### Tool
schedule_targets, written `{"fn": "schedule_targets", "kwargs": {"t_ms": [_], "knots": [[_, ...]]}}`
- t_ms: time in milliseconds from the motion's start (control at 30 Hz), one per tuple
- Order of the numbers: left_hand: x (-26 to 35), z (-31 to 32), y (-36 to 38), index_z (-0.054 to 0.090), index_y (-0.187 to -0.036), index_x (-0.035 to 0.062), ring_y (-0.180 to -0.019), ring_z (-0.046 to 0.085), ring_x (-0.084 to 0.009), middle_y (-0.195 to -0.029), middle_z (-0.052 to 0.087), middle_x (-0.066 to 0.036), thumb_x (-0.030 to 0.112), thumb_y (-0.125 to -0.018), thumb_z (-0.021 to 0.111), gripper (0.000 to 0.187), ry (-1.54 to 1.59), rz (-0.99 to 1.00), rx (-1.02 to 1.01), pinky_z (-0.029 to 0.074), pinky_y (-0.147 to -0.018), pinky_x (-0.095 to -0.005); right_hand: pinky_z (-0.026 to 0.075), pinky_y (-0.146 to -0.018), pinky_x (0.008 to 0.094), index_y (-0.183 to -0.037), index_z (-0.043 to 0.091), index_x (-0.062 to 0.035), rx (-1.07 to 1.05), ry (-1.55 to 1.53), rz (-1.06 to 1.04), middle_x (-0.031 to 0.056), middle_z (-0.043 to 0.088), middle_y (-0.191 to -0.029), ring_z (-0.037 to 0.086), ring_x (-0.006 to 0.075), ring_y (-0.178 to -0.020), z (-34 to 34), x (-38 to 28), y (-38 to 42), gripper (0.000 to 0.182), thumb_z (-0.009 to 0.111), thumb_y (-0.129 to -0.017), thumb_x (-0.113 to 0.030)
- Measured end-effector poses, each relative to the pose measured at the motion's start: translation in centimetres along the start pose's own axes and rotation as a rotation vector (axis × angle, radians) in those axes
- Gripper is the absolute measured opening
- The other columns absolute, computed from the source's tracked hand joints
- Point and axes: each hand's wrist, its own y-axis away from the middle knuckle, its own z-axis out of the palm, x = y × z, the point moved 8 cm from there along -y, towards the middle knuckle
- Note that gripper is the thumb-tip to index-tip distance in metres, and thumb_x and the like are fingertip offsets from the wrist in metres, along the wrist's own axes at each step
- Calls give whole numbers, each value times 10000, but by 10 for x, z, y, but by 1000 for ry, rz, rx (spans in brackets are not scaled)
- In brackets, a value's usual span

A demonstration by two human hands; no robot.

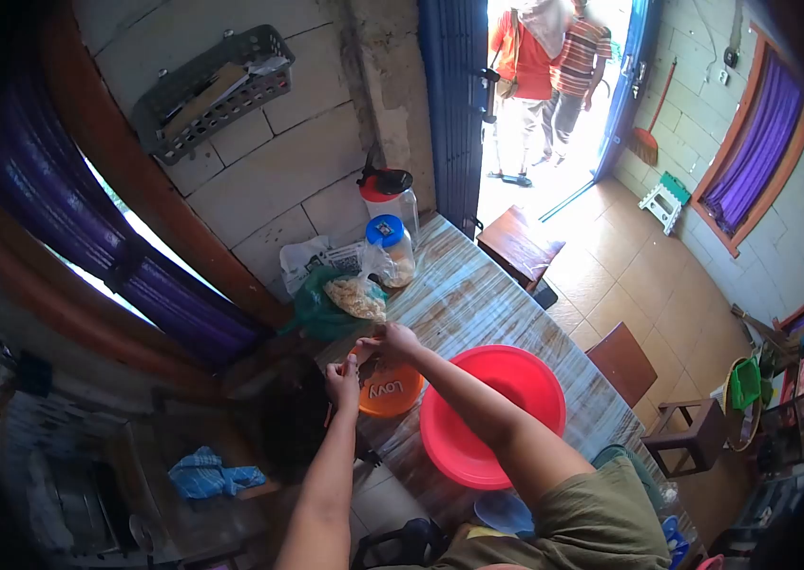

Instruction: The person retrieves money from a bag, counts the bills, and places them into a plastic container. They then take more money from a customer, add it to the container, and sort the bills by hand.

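My left hand is closed at the near-left edge of a round orange lid marked "Lovy". Across the lid's far edge reaches my right hand, its fingers bent and pressed together. Between the two hands the view is too small and dark to show what the fingers grip. Just beyond my right hand lies a clear plastic bag of pale, crumbly food, resting against a green plastic bag. A large red basin stands under my right forearm.
A blue-lidded jar and a red-lidded container stand by the wall on the wood-patterned table. Wooden stools line its far side. Two people stand in the doorway. A blue cloth lies at lower left.
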Motion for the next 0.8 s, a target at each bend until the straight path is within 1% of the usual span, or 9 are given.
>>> {"fn": "schedule_targets", "kwargs": {"t_ms": [67, 133, 267, 333, 367, 467, 533, 633, 800], "knots": [[-4, 1, 1, 468, -717, 68, -515, 561, -127, -603, 573, -26, 436, -801, 678, 432, -11, 9, -7, 443, -488, -288, 500, -711, 400, -1028, 661, -177, 3, 17, 19, 116, 648, -912, 634, 297, -851, 24, 19, -14, 537, 642, -714, -612], [-6, 4, -1, 463, -705, 65, -508, 556, -118, -601, 578, -29, 436, -802, 677, 439, 56, -4, -2, 440, -479, -282, 519, -726, 433, -1042, 648, -141, 37, -12, -24, 116, 660, -876, 644, 314, -843, 23, 15, -18, 600, 845, -524, -372], [-10, 3, -1, 473, -710, 50, -538, 563, -166, -621, 574, -58, 451, -797, 673, 456, 118, -20, -10, 455, -524, -315, 518, -735, 419, -1051, 655, -188, -26, 253, -281, 132, 648, -886, 636, 317, -873, 1, -21, 5, 536, 784, -604, -454], [-14, 2, -5, 487, -733, 37, -610, 571, -227, -664, 565, -88, 455, -795, 669, 460, 10, 28, 22, 458, -596, -358, 510, -737, 358, -1216, 542, -408, -152, 331, -134, 56, 547, -1067, 602, 259, -922, 10, -14, 0, 668, 757, -589, -496], [-11, -7, -5, 487, -733, 37, -610, 571, -227, -664, 565, -88, 455, -795, 669, 460, 25, 37, 41, 458, -596, -358, 510, -737, 358, -1216, 542, -408, -143, 346, -153, 56, 547, -1067, 602, 259, -922, 7, -22, 6, 668, 757, -589, -496], [6, -55, 13, 487, -754, 35, -648, 540, -247, -677, 530, -94, 440, -799, 668, 446, -1, 178, 82, 442, -631, -376, 499, -730, 391, -1129, 605, -269, 65, 371, -405, 97, 576, -1003, 607, 277, -895, -11, -91, 52, 559, 725, -647, -525], [20, -103, 26, 482, -752, 36, -635, 528, -242, -668, 521, -95, 435, -805, 664, 441, 1, 241, 59, 439, -623, -370, 486, -695, 431, -970, 609, -111, 216, -132, -154, 139, 604, -884, 614, 314, -834, -22, -111, 67, 490, 674, -727, -531], [50, -171, 63, 464, -746, 35, -613, 496, -225, -657, 496, -96, 396, -812, 671, 421, 38, 303, -1, 426, -602, -358, 473, -659, 444, -837, 550, -36, 286, -214, -259, 156, 608, -783, 611, 349, -775, -35, -179, 129, 493, 625, -789, -521], [92, -267, 184, 455, -754, 33, -617, 450, -198, -660, 455, -69, 399, -786, 702, 443, -60, 558, -33, 401, -585, -343, 470, -636, 415, -814, 520, -36, 380, -399, -252, 157, 600, -772, 611, 344, -756, -11, -223, 267, 428, 638, -806, -447]]}}
